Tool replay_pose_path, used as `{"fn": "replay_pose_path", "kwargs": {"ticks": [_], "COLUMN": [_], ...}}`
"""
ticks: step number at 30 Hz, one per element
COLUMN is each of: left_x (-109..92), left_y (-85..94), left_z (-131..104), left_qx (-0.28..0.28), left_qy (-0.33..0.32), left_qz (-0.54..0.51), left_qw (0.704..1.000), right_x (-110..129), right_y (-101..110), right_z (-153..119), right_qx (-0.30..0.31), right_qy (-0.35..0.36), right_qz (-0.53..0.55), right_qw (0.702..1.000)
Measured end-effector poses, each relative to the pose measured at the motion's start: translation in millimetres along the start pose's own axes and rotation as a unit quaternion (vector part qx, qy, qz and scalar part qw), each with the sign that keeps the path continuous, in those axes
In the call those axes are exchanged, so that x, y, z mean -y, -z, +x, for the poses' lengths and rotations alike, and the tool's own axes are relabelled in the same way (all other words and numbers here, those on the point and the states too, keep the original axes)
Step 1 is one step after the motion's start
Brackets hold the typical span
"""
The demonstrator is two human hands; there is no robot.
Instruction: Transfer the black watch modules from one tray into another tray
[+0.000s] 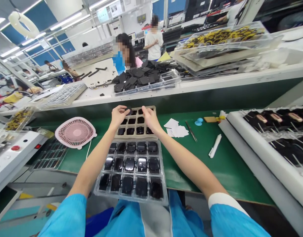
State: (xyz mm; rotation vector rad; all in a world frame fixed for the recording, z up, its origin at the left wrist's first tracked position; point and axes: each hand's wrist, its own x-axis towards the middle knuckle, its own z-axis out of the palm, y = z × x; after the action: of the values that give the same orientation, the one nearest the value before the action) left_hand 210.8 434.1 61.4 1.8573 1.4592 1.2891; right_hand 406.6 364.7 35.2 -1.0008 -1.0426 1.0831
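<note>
My left hand [119,115] is closed on a small black square piece [128,110] above the far left corner of a beige tray [127,136]. My right hand [151,119] reaches over the far right of the same tray, its thumb and fingers bent close to a pocket. Whatever may be between those fingers is hidden. Black pieces sit in the tray's pockets. Nearer to me, a clear plastic tray [131,196] holds rows of glossy black square parts [129,164], and its near edge juts past the table edge.
A pink round fan [75,132] stands left. To the right lie white paper pieces [177,129], tweezers [191,131] and a white pen-like tool [215,145]. A white rack [260,158] borders the right. A shelf [92,104] carries heaped black pieces [137,79]; people sit and stand beyond.
</note>
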Motion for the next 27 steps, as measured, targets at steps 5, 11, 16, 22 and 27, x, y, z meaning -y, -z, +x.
{"fn": "replay_pose_path", "kwargs": {"ticks": [5,11,16,22,27], "left_x": [-55.1,-76.5,-47.3,25.4,62.5], "left_y": [-16.5,-22.4,-7.0,3.8,-4.3], "left_z": [-51.6,-75.4,-42.0,32.6,53.4], "left_qx": [0.075,0.085,0.016,-0.044,0.066], "left_qy": [-0.044,-0.046,-0.046,0.018,0.013], "left_qz": [-0.133,-0.150,-0.125,0.068,0.202], "left_qw": [0.987,0.984,0.991,0.997,0.977], "right_x": [1.2,2.9,12.5,28.3,29.7], "right_y": [-9.2,-13.5,1.6,12.9,12.3], "right_z": [-16.1,-16.7,0.7,3.8,3.3], "right_qx": [0.012,-0.021,-0.072,-0.024,-0.001], "right_qy": [0.109,0.138,-0.026,-0.165,-0.205], "right_qz": [-0.079,0.041,0.164,0.305,0.310], "right_qw": [0.991,0.989,0.983,0.938,0.928]}}
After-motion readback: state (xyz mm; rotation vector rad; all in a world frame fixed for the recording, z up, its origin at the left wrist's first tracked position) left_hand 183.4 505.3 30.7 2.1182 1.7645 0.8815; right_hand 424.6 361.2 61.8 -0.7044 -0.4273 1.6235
